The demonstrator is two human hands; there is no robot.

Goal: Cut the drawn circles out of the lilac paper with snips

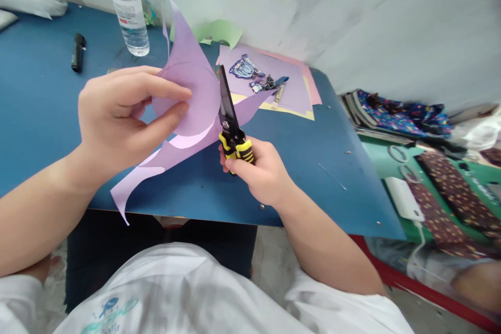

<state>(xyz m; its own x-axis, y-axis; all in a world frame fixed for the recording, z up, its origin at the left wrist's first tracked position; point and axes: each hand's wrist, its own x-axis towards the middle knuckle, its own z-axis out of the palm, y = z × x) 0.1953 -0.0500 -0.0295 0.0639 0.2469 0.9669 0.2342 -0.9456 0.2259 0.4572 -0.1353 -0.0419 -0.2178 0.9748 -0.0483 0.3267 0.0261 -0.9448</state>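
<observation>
Between the thumb and fingers of my left hand (121,115) is a sheet of purple paper (199,99), held up above the blue table. A rounded part of it is partly cut out, and curling strips hang off at the top, right and lower left. My right hand (260,167) grips the yellow-and-black handles of a pair of scissors (230,125). Their dark blades point up and lie against the right edge of the rounded part. Whether the blades are fully closed on the paper is hard to make out.
On the blue table (305,167) stand a water bottle (131,21) and a black marker (79,53). Green paper (219,31) leans by the wall. Stacked coloured sheets (301,83) carry keychains (258,75). A green table (376,151) on the right holds patterned fabric (450,193) and a white charger (404,198).
</observation>
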